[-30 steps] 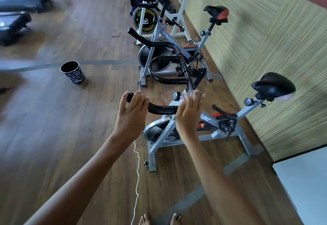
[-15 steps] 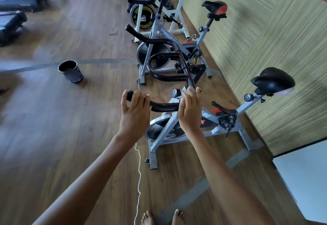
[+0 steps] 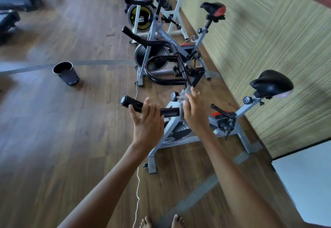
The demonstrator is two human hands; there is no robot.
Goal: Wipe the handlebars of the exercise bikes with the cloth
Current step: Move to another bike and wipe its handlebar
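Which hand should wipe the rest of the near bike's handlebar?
Right. The right hand holds the grey cloth against the handlebar near its centre. The left hand is bare and only rests on the bar toward the grip end.

grey cloth [image 3: 183,96] against black horizontal handlebar [image 3: 137,103]

One wide-angle view from the person's head, tilted forward and down, close above the nearest handlebar [image 3: 170,112]; bare feet [image 3: 146,222] sit at the bottom edge, the row of bikes [image 3: 162,34] recedes upward along the right-hand wall [image 3: 268,39]
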